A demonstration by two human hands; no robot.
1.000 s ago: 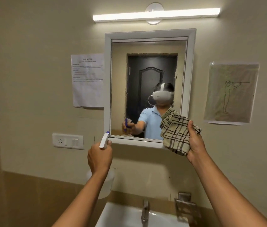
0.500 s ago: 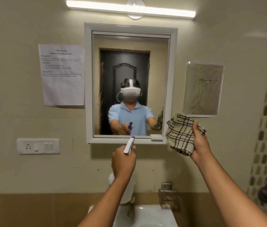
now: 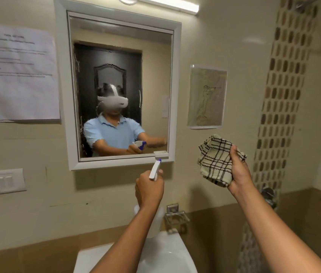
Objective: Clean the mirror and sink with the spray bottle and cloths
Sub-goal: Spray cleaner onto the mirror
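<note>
My left hand (image 3: pixel 149 189) grips the bottle (image 3: pixel 155 170) by its neck, fingers curled round the trigger, nozzle aimed at the mirror (image 3: pixel 120 85) near its lower right corner. My right hand (image 3: pixel 239 172) clutches the cloth (image 3: pixel 214 158), held up beside the frame. The glass looks misted on the left. I should spray the dry right side evenly, then wipe before it runs. The sink (image 3: pixel 167 259) waits below.

Your cloth (image 3: pixel 215 159) is cream with a dark brown check. Your spray bottle (image 3: pixel 155 169) is white with a blue nozzle tip. Mirror frame (image 3: pixel 177 91) and sink (image 3: pixel 167 253) are white.
</note>
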